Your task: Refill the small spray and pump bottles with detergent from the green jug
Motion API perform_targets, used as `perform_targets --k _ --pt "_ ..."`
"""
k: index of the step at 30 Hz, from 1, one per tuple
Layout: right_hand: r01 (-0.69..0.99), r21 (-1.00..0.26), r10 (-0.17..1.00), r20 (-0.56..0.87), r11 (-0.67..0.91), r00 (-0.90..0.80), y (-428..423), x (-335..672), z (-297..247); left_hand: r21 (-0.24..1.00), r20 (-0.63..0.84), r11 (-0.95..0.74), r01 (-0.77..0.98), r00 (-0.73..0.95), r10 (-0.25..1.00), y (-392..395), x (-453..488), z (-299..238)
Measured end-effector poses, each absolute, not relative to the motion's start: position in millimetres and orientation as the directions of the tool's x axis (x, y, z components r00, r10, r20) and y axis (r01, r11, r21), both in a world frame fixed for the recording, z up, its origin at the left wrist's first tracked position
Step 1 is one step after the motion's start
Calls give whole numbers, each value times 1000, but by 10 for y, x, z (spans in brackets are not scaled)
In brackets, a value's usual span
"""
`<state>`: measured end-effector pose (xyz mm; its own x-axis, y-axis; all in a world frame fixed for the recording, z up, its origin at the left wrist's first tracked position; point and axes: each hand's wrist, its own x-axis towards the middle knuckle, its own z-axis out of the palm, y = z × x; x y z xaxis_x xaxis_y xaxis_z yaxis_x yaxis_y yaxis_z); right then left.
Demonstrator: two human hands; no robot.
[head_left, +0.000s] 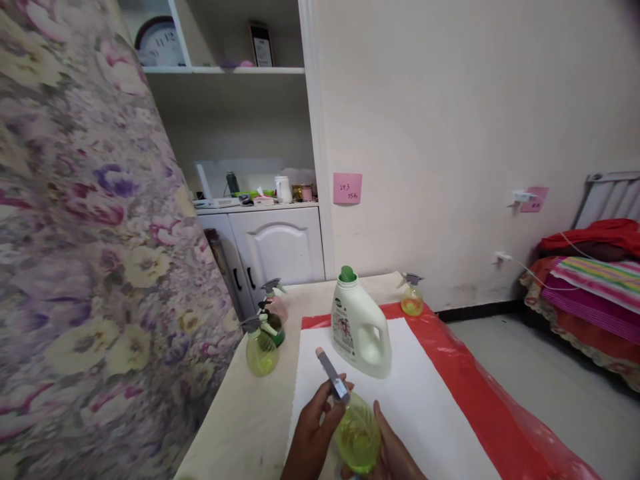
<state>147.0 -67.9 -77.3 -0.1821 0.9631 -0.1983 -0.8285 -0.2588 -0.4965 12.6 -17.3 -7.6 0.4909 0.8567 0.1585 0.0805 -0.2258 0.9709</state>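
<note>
Low in the middle of the head view, my right hand point(395, 448) is wrapped round the body of a clear spray bottle point(359, 437) with yellow-green liquid in it. The bottle leans slightly. My left hand point(319, 421) grips the grey spray head point(330, 372) at the bottle's neck, its pinkish nozzle pointing away and up to the left. Whether the head is screwed on tight, I cannot tell. Just beyond, a large pale green detergent jug point(367, 327) stands upright, its green spout uncovered.
Several spray bottles stand on the table: a yellow-green one point(262, 355), a dark green one point(275, 327) and a pink one point(277, 307) at left, another point(412, 303) at far right. A white sheet point(425, 387) covers part of a red cloth point(480, 393). A wall borders the table's back.
</note>
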Motion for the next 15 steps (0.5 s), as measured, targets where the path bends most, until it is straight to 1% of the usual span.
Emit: perform_targets --k 2,4,6,7,9,10,11,13,15 --pt "-794 -538 956 -215 -285 -197 -685 1495 -787 966 170 -241 97 464 869 -164 133 -66" --pt "-720 -612 941 -284 -327 -186 -712 1567 -801 960 190 -256 111 412 891 -155 157 -60" --pt "-616 -720 934 -348 -321 -80 -739 1674 -835 951 214 -275 144 338 917 -144 206 -71" --pt "-534 -795 936 -351 -288 18 -747 1733 -861 944 229 -286 164 297 927 -136 239 -83" --pt "-320 -926 936 -276 -198 220 -753 1844 -916 933 251 -296 206 222 942 -121 319 -118" --pt "-221 -962 932 -222 -162 287 -753 1889 -938 930 255 -294 221 186 949 -115 363 -139" --pt "-137 -982 925 -169 -129 339 -753 1921 -951 930 257 -287 229 152 954 -109 407 -159" --pt "-23 -998 902 -65 -61 427 -758 1946 -946 933 254 -267 241 83 964 -101 493 -196" --pt "84 -996 883 31 -10 468 -770 1920 -907 936 255 -251 248 15 967 -99 566 -231"
